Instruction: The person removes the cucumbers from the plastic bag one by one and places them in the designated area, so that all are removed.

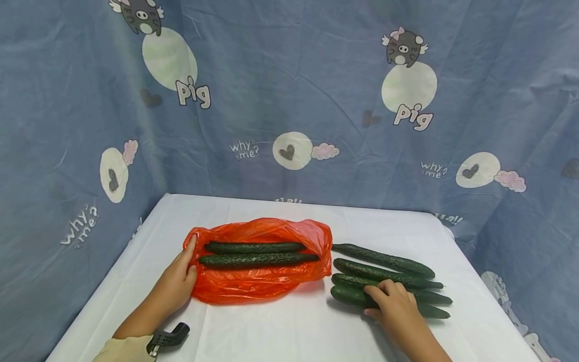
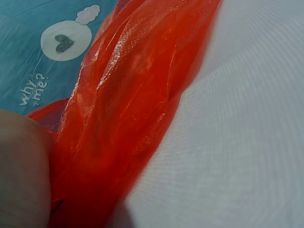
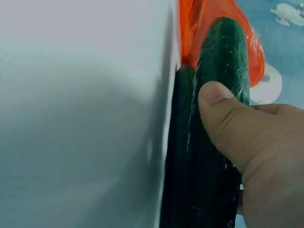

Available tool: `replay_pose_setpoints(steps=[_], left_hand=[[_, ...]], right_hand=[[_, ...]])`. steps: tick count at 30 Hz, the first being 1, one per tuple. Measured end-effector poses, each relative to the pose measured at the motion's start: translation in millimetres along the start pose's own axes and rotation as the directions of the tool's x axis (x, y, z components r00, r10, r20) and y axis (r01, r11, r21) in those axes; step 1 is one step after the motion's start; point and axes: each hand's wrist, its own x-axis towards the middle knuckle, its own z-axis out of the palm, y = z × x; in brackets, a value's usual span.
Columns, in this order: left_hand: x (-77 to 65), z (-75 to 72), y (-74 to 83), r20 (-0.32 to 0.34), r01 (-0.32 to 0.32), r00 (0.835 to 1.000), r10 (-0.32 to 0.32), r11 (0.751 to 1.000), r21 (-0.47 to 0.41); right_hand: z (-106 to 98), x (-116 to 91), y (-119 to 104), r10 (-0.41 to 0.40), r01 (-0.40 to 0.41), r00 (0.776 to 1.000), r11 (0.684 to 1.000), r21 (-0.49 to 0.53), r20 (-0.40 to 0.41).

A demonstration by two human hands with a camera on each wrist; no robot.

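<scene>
My left hand (image 1: pixel 176 276) holds the left end of a red plastic bag (image 1: pixel 249 291) that lies spread open on the table. Two long dark green cucumbers (image 1: pixel 260 259) lie side by side inside the bag. To the bag's right, several more cucumbers (image 1: pixel 384 261) lie in a row. My right hand (image 1: pixel 398 309) grips the nearest one, and in the right wrist view the thumb (image 3: pixel 221 102) presses on that cucumber (image 3: pixel 223 52). The left wrist view shows the bag's crumpled side (image 2: pixel 128 109) beside part of the hand; its fingertips are hidden there.
A white cloth (image 1: pixel 271 337) covers the table. Behind and around it hangs a blue curtain (image 1: pixel 271 90) printed with pigs and words. A black strap device (image 1: pixel 169 337) sits on the left wrist.
</scene>
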Motion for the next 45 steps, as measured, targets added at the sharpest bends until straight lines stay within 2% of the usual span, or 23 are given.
replay_pose_setpoints(steps=[6, 15, 21, 26, 31, 35, 39, 45], left_hand=[[-0.5, 0.3, -1.4, 0.011, 0.007, 1.000, -0.007, 1.000, -0.007], [0.3, 0.5, -2.3, 0.016, 0.014, 1.000, -0.014, 1.000, -0.004], [-0.4, 0.8, -3.6, 0.014, 0.006, 1.000, -0.006, 1.000, -0.003], [-1.5, -0.2, -3.5, 0.007, -0.001, 1.000, 0.001, 1.000, -0.003], [0.2, 0.8, -3.4, 0.015, -0.006, 1.000, 0.007, 1.000, -0.015], [1.0, 0.6, -2.4, 0.018, -0.001, 1.000, 0.001, 1.000, -0.013], [1.4, 0.1, -0.5, 0.021, 0.006, 1.000, -0.005, 1.000, -0.012], [1.4, 0.4, -1.3, 0.020, 0.012, 1.000, -0.011, 1.000, -0.011]], right_hand=[[6.2, -4.9, 7.3, 0.058, -0.057, 0.997, 0.998, -0.023, 0.045], [6.3, -5.5, 10.0, 0.114, -0.113, 0.992, 0.993, -0.020, 0.056], [4.2, -2.9, 8.3, 0.160, -0.157, 0.979, 0.987, -0.028, 0.130], [6.7, -4.0, 7.0, 0.133, -0.130, 0.986, 0.991, -0.037, 0.098], [6.5, -2.5, 5.9, 0.144, -0.142, 0.986, 0.989, -0.031, 0.078], [4.7, 2.1, 1.0, 0.113, -0.115, 0.990, 0.993, 0.024, 0.084], [2.8, 9.2, -4.4, 0.053, -0.058, 0.997, 0.994, 0.097, 0.054], [-5.6, 26.5, -18.3, 0.014, -0.022, 0.999, 0.985, 0.169, 0.046]])
